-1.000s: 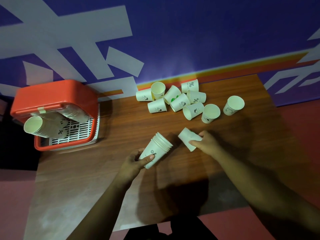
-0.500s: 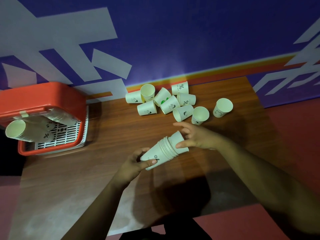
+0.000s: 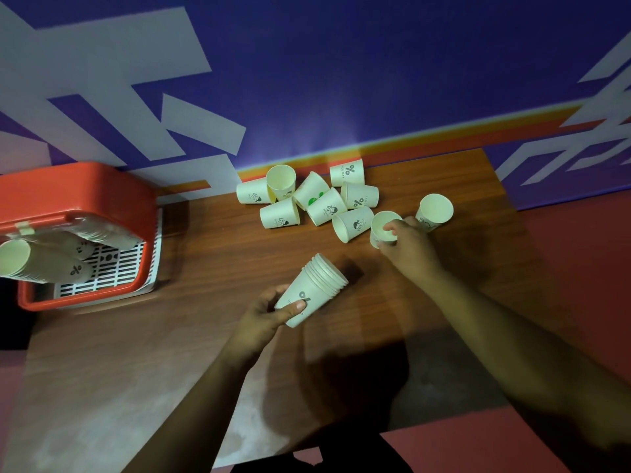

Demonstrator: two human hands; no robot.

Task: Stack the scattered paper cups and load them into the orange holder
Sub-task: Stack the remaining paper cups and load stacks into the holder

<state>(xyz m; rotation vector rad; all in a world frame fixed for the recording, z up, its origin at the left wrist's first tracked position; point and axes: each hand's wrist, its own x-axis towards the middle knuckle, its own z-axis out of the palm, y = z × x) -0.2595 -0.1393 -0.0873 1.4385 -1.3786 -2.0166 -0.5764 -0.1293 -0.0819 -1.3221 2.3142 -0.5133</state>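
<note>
My left hand [image 3: 268, 315] grips a stack of white paper cups [image 3: 312, 288], tilted with its open end up and to the right, above the table's middle. My right hand [image 3: 408, 245] has its thumb and fingers closed on the rim of a single paper cup [image 3: 384, 228] standing at the right end of the scattered group. Several loose cups [image 3: 324, 208] lie on their sides near the table's back edge, and one more cup [image 3: 435, 211] stands just right of my right hand. The orange holder [image 3: 73, 196] sits at the far left with rows of stacked cups [image 3: 41, 264] in it.
The wooden table [image 3: 211, 254] ends close behind the cups at a blue wall with white shapes. A white slotted tray [image 3: 112, 271] sits under the holder's cups. Red floor lies to the right of the table and in front of it.
My right hand pushed its cup into the stack, let go, and reached back right to grasp another cup. The stack grew by one and stayed in my left hand.
</note>
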